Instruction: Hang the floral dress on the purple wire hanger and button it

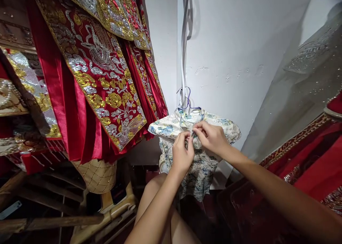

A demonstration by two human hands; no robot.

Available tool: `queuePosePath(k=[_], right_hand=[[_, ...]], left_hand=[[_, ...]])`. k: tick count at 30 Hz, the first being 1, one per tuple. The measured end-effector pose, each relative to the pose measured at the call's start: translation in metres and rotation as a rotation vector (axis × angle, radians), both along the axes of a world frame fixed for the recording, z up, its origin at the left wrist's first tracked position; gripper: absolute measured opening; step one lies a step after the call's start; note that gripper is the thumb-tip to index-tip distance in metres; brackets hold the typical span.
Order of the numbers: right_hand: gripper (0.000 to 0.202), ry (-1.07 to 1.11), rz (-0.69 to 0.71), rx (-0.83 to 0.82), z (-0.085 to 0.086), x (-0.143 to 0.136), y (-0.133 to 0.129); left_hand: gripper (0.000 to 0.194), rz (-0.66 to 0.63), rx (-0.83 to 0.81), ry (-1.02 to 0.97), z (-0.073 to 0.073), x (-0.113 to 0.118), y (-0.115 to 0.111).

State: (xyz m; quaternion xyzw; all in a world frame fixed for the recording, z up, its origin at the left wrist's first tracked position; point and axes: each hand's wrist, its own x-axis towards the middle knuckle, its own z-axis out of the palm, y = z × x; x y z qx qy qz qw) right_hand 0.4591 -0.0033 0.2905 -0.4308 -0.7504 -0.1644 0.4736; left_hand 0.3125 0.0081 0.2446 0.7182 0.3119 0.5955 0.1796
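A white floral blouse (192,158) with blue and yellow print hangs in front of me on a purple hanger (188,98). My left hand (183,153) pinches the front edge of the blouse just below the collar. Close beside it, my right hand (210,137) pinches the same front edge a little higher, fingertips almost touching the left ones. What exactly lies between the fingertips, a button or just cloth, is too small to make out. The short sleeves spread out to either side, and the lower part of the blouse is partly behind my forearms.
A red garment (98,69) with gold and silver embroidery hangs at the left. Below it stands a bamboo rack (107,215). The hanger hooks onto a white strap (184,40) along the pale wall (235,33). More red beaded fabric (307,154) is at the right.
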Motion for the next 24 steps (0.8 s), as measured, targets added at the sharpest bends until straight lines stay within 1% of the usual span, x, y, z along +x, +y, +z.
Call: queuePosePath(k=[3,6,7,9,11,14,15,16,19,22,24], right_hand=[[0.013,0.001,-0.092,0.048,0.015,0.005,0.021],[0.011,-0.014,-0.111,0.038,0.024,0.003,0.033],[0.01,-0.02,-0.105,0.032,0.025,0.001,0.034],[0.01,0.008,-0.094,0.017,0.024,-0.003,0.03],[0.009,0.064,-0.088,0.002,0.021,-0.005,0.023],[0.009,0.099,-0.062,0.005,0.015,-0.007,0.012],[0.009,0.097,-0.049,0.01,0.014,-0.007,0.01],[0.009,0.095,-0.037,0.014,0.013,-0.007,0.008],[0.01,0.109,-0.009,0.027,0.008,-0.004,0.01],[0.011,0.101,0.021,0.058,0.0,0.0,0.019],[0.012,0.09,0.042,0.044,-0.01,0.0,0.028]], left_hand=[[0.005,-0.01,-0.029,0.041,0.003,-0.005,-0.004],[0.004,0.002,-0.078,0.105,0.006,-0.012,-0.003],[0.004,-0.007,-0.09,0.122,0.007,-0.015,-0.001],[0.004,-0.062,-0.117,0.131,0.01,-0.02,0.0],[0.004,-0.128,-0.135,0.079,0.017,-0.025,0.002],[0.03,-0.153,-0.088,-0.009,0.034,-0.03,0.009],[0.035,-0.144,-0.053,-0.001,0.041,-0.031,0.013],[0.035,-0.132,-0.011,0.035,0.048,-0.032,0.017],[0.018,-0.068,0.12,0.239,0.064,-0.029,0.03],[0.016,0.048,0.185,0.386,0.072,-0.021,0.032],[0.016,0.119,0.197,0.386,0.077,-0.017,0.031]])
